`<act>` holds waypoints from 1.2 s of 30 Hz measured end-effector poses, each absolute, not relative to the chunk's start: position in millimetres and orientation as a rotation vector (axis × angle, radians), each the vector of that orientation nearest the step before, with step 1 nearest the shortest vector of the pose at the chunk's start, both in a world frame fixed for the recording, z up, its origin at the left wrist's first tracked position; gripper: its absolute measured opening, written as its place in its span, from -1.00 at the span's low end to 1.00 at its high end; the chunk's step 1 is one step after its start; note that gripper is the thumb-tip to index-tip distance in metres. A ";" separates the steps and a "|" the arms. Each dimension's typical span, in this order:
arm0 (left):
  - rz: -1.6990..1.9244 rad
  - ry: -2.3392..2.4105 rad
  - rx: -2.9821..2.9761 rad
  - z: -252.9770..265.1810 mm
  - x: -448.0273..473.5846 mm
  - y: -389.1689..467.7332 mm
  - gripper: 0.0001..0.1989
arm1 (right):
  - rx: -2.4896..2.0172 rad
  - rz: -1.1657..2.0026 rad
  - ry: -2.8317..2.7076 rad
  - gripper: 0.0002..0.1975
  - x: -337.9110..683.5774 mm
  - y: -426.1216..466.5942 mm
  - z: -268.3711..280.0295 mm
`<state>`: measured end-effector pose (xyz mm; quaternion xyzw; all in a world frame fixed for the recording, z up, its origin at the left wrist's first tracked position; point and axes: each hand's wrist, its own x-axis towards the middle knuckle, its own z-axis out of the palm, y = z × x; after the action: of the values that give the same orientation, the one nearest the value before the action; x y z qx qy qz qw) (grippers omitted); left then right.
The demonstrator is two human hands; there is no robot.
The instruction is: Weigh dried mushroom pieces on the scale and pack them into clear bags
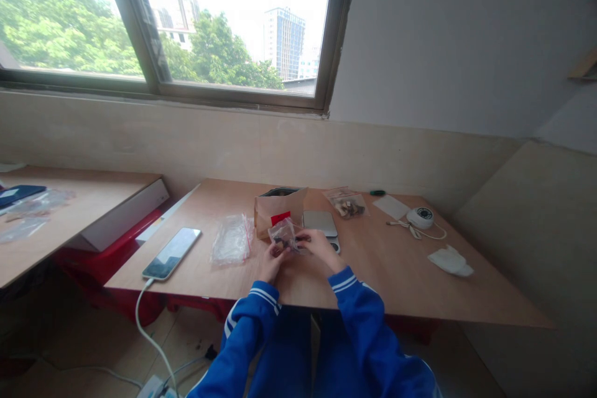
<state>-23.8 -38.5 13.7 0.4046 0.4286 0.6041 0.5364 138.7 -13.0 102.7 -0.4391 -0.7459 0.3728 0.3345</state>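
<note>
Between my hands is a small clear zip bag (285, 231) with dark and tan pieces in its lower part. My left hand (272, 261) is closed on the bag's lower left side. On its right side, my right hand (319, 247) grips the plastic with the fingers pinched. Just behind the bag stands an open brown paper bag (275, 206) with a red patch on its front. A small flat scale (319, 222) with a silver top lies beyond my right hand, which partly covers it. Left of my hands lies a stack of clear zip bags (230, 240).
A filled zip bag (349, 204) lies at the back, near a green object (377, 193) and a white paper (392, 206). Farther right are a white dome camera (420, 217) with cables and a crumpled tissue (450, 260). A phone (172, 253) on a charging cable lies left.
</note>
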 end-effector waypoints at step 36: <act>1.441 1.023 0.925 28.9 -20.1 -46.3 -0.62 | -0.792 0.528 -1.962 -0.78 93.9 44.5 200.3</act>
<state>-20.1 -46.3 28.9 0.3897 0.4307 0.6070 0.5424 93.9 44.5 200.3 -0.3222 -0.7977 0.2149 0.4622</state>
